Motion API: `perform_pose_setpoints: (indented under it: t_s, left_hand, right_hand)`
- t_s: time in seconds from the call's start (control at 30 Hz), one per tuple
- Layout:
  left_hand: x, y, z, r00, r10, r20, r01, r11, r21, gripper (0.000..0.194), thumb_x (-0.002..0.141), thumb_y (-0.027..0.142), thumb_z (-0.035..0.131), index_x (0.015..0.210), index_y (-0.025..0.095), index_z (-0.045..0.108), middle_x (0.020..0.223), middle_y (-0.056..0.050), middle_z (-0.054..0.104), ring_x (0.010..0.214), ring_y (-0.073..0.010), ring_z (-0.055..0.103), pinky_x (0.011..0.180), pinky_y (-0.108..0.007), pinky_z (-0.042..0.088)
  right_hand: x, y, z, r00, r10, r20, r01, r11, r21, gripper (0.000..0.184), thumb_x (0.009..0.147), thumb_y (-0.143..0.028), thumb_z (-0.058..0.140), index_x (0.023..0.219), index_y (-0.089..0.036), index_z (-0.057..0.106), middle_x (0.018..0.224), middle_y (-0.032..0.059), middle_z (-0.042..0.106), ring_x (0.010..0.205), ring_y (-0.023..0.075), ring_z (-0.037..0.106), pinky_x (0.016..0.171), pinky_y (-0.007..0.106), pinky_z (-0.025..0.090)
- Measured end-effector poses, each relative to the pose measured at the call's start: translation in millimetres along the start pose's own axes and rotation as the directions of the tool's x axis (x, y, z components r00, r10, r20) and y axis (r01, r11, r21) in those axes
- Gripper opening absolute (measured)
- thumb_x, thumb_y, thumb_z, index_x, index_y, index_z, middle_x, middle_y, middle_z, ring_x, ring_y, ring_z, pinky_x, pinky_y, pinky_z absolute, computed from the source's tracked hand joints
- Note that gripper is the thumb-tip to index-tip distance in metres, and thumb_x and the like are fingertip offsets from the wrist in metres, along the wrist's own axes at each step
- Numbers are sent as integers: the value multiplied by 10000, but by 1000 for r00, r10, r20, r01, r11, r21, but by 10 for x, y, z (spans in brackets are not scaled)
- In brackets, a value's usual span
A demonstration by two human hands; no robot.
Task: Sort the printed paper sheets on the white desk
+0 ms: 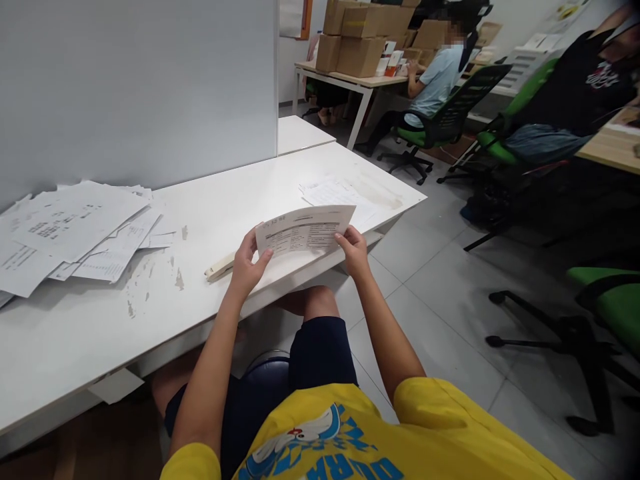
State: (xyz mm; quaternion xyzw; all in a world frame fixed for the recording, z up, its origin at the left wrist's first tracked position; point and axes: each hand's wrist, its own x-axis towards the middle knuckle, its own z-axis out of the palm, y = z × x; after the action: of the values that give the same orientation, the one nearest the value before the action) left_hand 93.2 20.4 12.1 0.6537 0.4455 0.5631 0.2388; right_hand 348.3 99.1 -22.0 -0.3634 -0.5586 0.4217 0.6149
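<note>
A folded printed sheet of paper (304,229) is held up over the front edge of the white table (235,200). My left hand (247,264) pinches its left end, thumb on the front. Fingers closed, my right hand (354,248) grips its right end. Just left of my left hand a cream-coloured stapler-like object (219,267) lies on the table edge. Another printed sheet (336,195) lies flat on the table beyond the held paper.
A loose pile of printed papers (75,233) covers the table's left end, against a grey partition (140,87). To the right stand green office chairs (440,127) and two seated people (435,80); cardboard boxes (360,37) crowd the far desk.
</note>
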Motion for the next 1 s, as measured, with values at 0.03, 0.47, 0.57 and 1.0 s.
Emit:
perform_pose_setpoints:
  t_s: [0.03,0.47,0.57,1.0]
  left_hand:
    - [-7,-41,30,1000,-10,-4,10,1000,5,546,906,464,557,1387,243,421,1362,-138,557,1250,-245,559,1028,-391,486]
    - [-110,46,-68,997,-36,75,-1,896,444,465,944,410,446,1366,215,425,1300,-124,593,1226,-263,541,1013,-440,470]
    - [-136,143,-301,995,7,101,-76,705,705,552,922,388,474,1424,172,400,1349,-150,559,1391,-316,356,1128,-500,338]
    - [-280,-118,-717,977,-196,86,31,530,847,503,966,410,337,1305,152,605,1103,-122,692,1065,-312,536,976,-456,436]
  right_hand:
    - [-33,19,-11,1000,2,-18,-2,1000,-8,344,764,-523,692,945,-232,666,994,58,739,998,265,664,927,417,509]
    - [-403,-264,-335,943,290,166,-251,943,-220,401,762,-570,683,922,-207,740,909,61,749,897,281,676,758,393,541]
    - [-389,-282,-377,909,378,176,-343,917,-202,383,723,-534,718,905,-199,748,861,54,748,856,262,677,734,370,540]
    - [-158,-216,-89,689,632,356,-601,772,-207,221,658,-309,769,815,-156,739,688,42,686,561,134,561,476,250,447]
